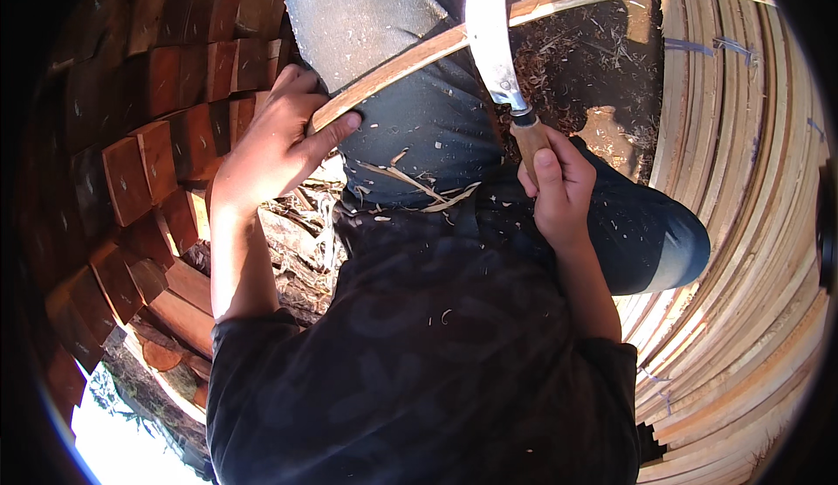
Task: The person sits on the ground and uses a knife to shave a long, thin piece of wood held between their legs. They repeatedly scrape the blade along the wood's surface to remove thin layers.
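Observation:
A long, pale wooden strip [397, 68] lies across my raised knee and stretches away to the upper right. Near the knee, my left hand [284, 131] is closed round its lower end, thumb on top. My right hand [560, 184] grips the wooden handle [530, 140] of a broad curved knife [491, 40], its blade pointing up. The blade crosses in front of the strip beside my leg; whether its edge touches the wood I cannot tell. Thin shavings [419, 186] are scattered on my trousers and lap.
Stacked reddish wooden blocks [131, 179] rise like a wall on the left. Along the right side runs a pile of long pale strips [733, 223], with blue marks on some. Wood chips cover the dark ground [585, 57] between my leg and that pile.

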Action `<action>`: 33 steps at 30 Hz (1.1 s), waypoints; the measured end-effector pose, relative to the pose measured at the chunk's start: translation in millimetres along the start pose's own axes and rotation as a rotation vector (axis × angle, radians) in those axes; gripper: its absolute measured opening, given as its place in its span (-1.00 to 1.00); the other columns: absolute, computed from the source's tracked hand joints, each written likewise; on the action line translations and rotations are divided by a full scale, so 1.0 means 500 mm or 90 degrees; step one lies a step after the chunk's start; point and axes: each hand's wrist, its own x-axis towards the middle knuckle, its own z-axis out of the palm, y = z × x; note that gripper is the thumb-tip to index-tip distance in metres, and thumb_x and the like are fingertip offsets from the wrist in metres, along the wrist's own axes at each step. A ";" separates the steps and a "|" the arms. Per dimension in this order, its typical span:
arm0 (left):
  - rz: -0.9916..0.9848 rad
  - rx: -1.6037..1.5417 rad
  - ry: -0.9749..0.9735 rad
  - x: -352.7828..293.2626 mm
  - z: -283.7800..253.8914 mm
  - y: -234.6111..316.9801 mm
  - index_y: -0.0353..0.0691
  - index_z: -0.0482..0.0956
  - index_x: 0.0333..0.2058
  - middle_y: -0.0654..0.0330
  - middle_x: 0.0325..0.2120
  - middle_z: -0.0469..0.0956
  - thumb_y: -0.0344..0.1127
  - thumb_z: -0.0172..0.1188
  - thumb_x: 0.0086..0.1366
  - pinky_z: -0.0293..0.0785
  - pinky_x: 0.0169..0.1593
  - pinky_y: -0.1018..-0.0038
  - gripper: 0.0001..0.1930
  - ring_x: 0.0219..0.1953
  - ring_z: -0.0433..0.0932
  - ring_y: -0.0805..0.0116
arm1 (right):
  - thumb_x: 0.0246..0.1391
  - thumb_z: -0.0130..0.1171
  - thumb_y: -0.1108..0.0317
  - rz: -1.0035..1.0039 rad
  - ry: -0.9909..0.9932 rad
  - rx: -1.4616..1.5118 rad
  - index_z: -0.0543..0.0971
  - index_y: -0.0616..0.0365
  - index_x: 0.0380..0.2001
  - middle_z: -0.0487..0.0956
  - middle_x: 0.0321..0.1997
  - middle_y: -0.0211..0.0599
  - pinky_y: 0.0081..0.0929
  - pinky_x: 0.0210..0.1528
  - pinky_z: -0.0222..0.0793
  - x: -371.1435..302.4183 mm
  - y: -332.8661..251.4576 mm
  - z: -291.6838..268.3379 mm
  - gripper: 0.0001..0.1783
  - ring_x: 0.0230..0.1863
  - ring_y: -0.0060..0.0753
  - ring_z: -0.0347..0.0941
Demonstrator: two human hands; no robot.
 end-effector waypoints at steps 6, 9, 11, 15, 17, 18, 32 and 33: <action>0.009 -0.004 0.026 -0.010 0.006 -0.011 -0.37 0.57 -0.51 0.10 -0.54 0.31 -0.14 0.21 0.24 0.25 -0.17 0.31 -0.65 -0.28 0.29 0.18 | 0.31 -0.10 0.14 0.134 -0.177 0.180 0.41 0.43 0.03 0.49 -0.34 -0.33 -0.71 -0.62 0.09 0.019 -0.012 -0.039 -0.50 -0.67 -0.75 0.15; 0.007 -0.003 0.019 -0.008 0.006 -0.011 -0.37 0.56 -0.51 0.11 -0.55 0.30 -0.14 0.21 0.24 0.25 -0.17 0.32 -0.65 -0.28 0.29 0.18 | 0.31 -0.11 0.11 0.143 -0.233 0.237 0.41 0.41 0.03 0.54 -0.25 -0.27 -0.70 -0.63 0.09 0.023 -0.011 -0.051 -0.49 -0.68 -0.75 0.16; 0.016 -0.002 0.013 -0.006 0.006 -0.014 -0.37 0.56 -0.52 0.11 -0.54 0.30 -0.14 0.21 0.24 0.25 -0.17 0.32 -0.65 -0.28 0.29 0.18 | 0.31 -0.11 0.09 0.114 -0.219 0.283 0.42 0.40 0.02 0.55 -0.24 -0.26 -0.70 -0.63 0.09 0.021 -0.003 -0.052 -0.48 -0.69 -0.74 0.16; 0.012 0.003 0.010 -0.004 0.002 -0.008 -0.38 0.56 -0.52 0.11 -0.54 0.31 -0.14 0.20 0.24 0.25 -0.17 0.32 -0.65 -0.28 0.28 0.18 | 0.31 -0.09 0.10 0.021 -0.029 0.094 0.42 0.41 0.01 0.42 -0.51 -0.42 -0.70 -0.60 0.07 0.022 -0.009 -0.023 -0.49 -0.66 -0.73 0.17; 0.007 -0.008 0.018 -0.007 0.004 -0.007 -0.38 0.55 -0.53 0.11 -0.54 0.31 -0.14 0.20 0.24 0.24 -0.18 0.32 -0.64 -0.28 0.28 0.18 | 0.31 -0.11 0.06 0.038 -0.104 -0.044 0.41 0.43 -0.02 0.38 -0.58 -0.42 -0.69 -0.61 0.05 0.020 -0.027 -0.013 -0.46 -0.67 -0.72 0.14; 0.005 -0.012 0.019 -0.007 0.006 -0.006 -0.38 0.55 -0.53 0.11 -0.54 0.31 -0.14 0.20 0.24 0.24 -0.18 0.32 -0.64 -0.28 0.28 0.18 | 0.29 -0.07 0.08 0.036 -0.102 -0.019 0.41 0.42 0.01 0.42 -0.48 -0.38 -0.72 -0.61 0.02 0.019 -0.026 -0.016 -0.47 -0.66 -0.72 0.14; 0.009 -0.043 0.034 -0.006 0.005 -0.005 -0.40 0.56 -0.52 0.09 -0.53 0.31 -0.14 0.22 0.22 0.25 -0.17 0.31 -0.64 -0.27 0.28 0.17 | 0.32 -0.13 0.11 0.085 -0.231 0.390 0.41 0.35 0.01 0.42 -0.55 -0.42 -0.69 -0.60 0.10 0.025 0.004 -0.017 -0.52 -0.70 -0.73 0.14; 0.009 -0.025 0.025 -0.006 0.005 -0.006 -0.40 0.57 -0.51 0.09 -0.52 0.31 -0.14 0.22 0.22 0.25 -0.17 0.31 -0.64 -0.27 0.28 0.17 | 0.32 -0.12 0.13 0.068 -0.160 0.304 0.41 0.35 0.01 0.40 -0.57 -0.44 -0.70 -0.59 0.11 0.025 0.004 -0.015 -0.54 -0.69 -0.73 0.15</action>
